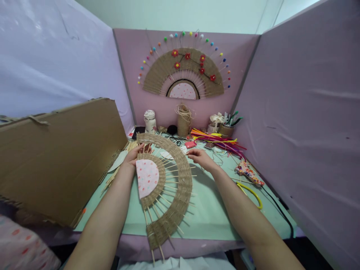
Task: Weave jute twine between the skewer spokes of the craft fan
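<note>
A half-round woven fan (184,176) of tan twine on thin wooden sticks is tilted over the table, its straight side to the left. The inner half-circle carries white fabric (147,178) with pink dots. My left hand (137,153) grips the fan at its upper left, fingers partly hidden behind the sticks. At the outer woven edge, the thumb and fingers of my right hand (198,155) are pinched together close to a stick tip. What lies between them is too small to make out.
On the back wall hangs a finished-looking fan (157,71) with red flowers. Behind my hands stand a twine spool (183,122), a white bottle (150,120) and colourful pipe cleaners (219,139). Yellow-handled scissors (257,198) and a glue gun (249,173) lie right; cardboard (64,157) stands left.
</note>
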The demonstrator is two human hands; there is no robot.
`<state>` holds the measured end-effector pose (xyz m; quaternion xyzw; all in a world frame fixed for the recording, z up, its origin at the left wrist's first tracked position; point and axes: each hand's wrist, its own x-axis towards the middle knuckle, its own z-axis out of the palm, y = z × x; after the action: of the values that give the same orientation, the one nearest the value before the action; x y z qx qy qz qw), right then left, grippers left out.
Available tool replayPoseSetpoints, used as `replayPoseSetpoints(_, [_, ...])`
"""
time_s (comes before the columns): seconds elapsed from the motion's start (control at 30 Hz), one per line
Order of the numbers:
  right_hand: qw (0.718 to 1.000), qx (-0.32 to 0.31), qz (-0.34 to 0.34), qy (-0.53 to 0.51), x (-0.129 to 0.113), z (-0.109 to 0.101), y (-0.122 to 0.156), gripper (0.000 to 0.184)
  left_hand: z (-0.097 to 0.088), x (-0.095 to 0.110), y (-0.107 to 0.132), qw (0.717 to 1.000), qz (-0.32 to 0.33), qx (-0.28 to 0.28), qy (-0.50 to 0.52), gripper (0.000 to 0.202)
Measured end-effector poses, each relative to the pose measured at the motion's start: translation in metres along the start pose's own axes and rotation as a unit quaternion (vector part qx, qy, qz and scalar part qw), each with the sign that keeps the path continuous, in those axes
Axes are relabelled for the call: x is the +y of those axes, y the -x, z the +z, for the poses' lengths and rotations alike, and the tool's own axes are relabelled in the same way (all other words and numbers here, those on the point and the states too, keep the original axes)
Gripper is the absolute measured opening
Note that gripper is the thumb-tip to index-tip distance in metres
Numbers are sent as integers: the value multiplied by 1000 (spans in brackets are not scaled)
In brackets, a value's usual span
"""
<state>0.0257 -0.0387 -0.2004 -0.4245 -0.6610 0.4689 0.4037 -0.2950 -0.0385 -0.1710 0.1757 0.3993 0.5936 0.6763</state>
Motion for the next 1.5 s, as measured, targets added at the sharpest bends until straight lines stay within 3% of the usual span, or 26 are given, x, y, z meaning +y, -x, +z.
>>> replayPoseSetpoints(0.5, [998, 19, -30, 43, 1, -1, -1, 22, 2, 3, 7, 1000, -9, -6, -12, 22])
replayPoseSetpoints(0.7, [996, 9, -43, 73, -10, -4, 5, 27, 1, 4, 5, 1000, 2, -3, -17, 23])
replayPoseSetpoints(0.97, [985, 54, -79, 143, -17, -5, 5, 21, 0, 10, 7, 1000, 14, 8, 2, 20])
replayPoseSetpoints(1.2, [986, 64, -99, 119, -20, -4, 7, 21, 4, 11, 12, 999, 30, 18, 10, 19])
replayPoseSetpoints(1.5, [984, 101, -94, 112, -22, 2, 8, 18, -7, 10, 3, 999, 37, 4, 10, 13])
